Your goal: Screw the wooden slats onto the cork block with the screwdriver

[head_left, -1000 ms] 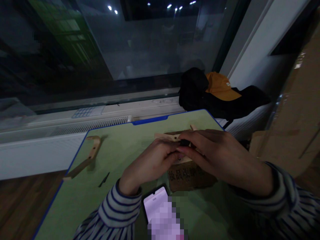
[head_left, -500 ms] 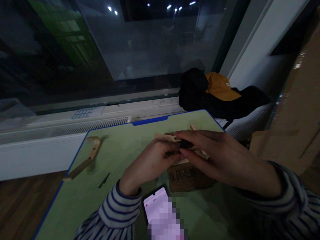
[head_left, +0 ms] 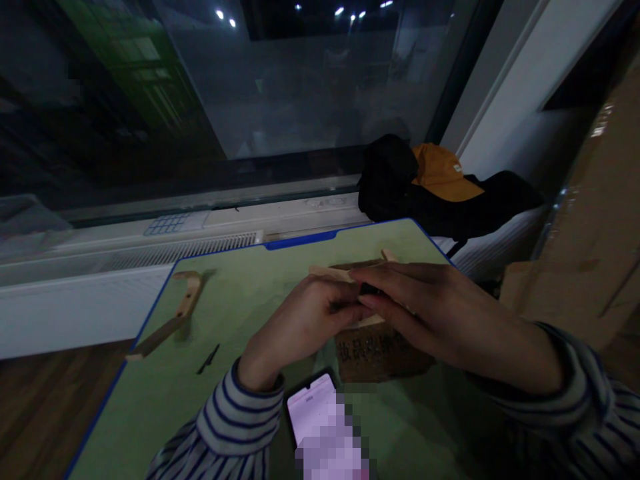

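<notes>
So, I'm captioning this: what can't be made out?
All in the head view:
Black piece: full shape, partly hidden by the right hand.
Wooden part: middle, behind right hand and left hand.
Phone: lower end, cut by bottom edge; screen, pixelated.
Dark slivers: too small to identify.

"How many hands?"
"Two: one left hand [head_left: 295,327], one right hand [head_left: 445,307]. Two striped sleeves [head_left: 240,417] as well."
"And between the fingers?"
"One small black piece [head_left: 369,289]."
"Wooden parts?"
"One bent wooden part [head_left: 189,297] at the left of the one tabletop [head_left: 260,300]. The pale wood [head_left: 324,271] by the hands is too covered to count."
"Slim dark pieces [head_left: 207,361]?"
"At least one; whether two, I can't tell."
"Phones, brown slabs?"
"One phone [head_left: 315,403], one brown slab [head_left: 383,367] with writing."
"Orange caps?"
"One orange cap [head_left: 443,175]."
"Bright lights [head_left: 220,15] in the window?"
"Seven."
</notes>
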The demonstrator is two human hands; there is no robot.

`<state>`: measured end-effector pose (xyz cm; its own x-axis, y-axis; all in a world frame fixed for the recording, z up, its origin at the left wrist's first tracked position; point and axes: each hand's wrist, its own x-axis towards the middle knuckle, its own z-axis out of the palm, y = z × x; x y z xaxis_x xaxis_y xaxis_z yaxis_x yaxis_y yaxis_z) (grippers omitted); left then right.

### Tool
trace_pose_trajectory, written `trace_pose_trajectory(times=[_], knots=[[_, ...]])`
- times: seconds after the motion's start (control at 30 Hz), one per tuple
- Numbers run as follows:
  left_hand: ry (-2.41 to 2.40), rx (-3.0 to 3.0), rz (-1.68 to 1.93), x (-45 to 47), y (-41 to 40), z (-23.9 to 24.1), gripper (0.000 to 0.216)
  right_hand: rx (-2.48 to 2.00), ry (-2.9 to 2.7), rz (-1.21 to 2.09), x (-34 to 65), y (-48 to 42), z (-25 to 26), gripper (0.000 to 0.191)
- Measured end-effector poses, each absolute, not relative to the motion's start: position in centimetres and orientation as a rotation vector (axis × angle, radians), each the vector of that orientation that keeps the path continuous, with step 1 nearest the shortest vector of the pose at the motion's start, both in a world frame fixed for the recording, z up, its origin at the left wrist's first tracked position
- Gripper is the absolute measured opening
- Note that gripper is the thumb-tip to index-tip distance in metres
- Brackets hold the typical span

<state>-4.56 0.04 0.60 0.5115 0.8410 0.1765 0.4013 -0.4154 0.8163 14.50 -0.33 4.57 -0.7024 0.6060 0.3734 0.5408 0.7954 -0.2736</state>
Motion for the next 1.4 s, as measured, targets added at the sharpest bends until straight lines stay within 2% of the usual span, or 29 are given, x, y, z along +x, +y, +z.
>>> trace_pose_trajectory(times=[0.3,0.7,1.07,1.4], knots=[[0.946,2.064,0.654,-4.65,0.13,0.75,0.018,-0.949,-2.503,0.124,14.41,-0.44,4.50,0.027],[0.945,2.050,0.727,-4.60,0.04,0.93,0.018,-0.946,-2.495,0.072,14.07,-0.39,4.39,0.023],[0.915,2.010,0.735,-4.52,0.20,0.65,0.014,-0.863,-2.530,0.285,14.36,-0.48,4.46,0.038],[0.918,2.055,0.659,-4.76,0.15,0.32,0.018,-0.918,-2.508,0.208,14.41,-0.35,4.26,0.028]])
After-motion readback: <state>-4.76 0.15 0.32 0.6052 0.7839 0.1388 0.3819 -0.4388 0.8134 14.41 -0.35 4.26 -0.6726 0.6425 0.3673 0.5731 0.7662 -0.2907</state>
